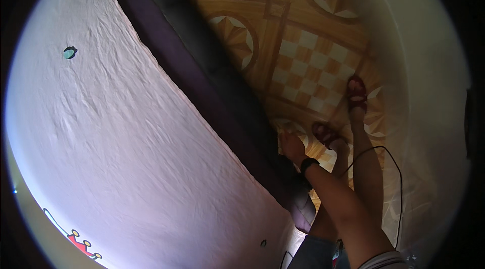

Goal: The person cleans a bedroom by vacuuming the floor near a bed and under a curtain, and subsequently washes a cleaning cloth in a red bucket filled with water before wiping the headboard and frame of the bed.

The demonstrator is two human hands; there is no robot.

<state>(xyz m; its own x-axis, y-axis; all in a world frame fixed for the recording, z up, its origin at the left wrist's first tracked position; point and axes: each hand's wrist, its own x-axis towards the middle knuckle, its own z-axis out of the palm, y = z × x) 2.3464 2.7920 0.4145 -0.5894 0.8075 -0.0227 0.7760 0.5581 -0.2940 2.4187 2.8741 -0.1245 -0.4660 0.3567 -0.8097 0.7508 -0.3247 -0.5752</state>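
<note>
From where I stand, the pale sheet (146,132) lies over the broad top of what looks like a bed, filling the left of the view, with its edge running in a long diagonal above the dark purple side (172,49). The covering seems mostly done, judging by that spread; what's left, I'd say, is the creasing and that lower band, bare of sheet along its visible length. The right hand (293,149) is down by the black padded border (212,52), near its lower end. Its fingers (286,140) look bent, but I can't tell whether they pinch anything or merely rest there. The left hand is out of sight.

The sheet is thin, matt cloth, rippled with fine wrinkles, and carries a red and yellow crown print (81,244) and a small teal motif (69,53). The border looks soft and rounded. A black watch (308,163) circles the wrist. Beyond, the floor (316,62) mixes checkered squares and wood-toned star circles under 2 dark red sandals (357,95); a thin black cable (400,188) loops past the legs.
</note>
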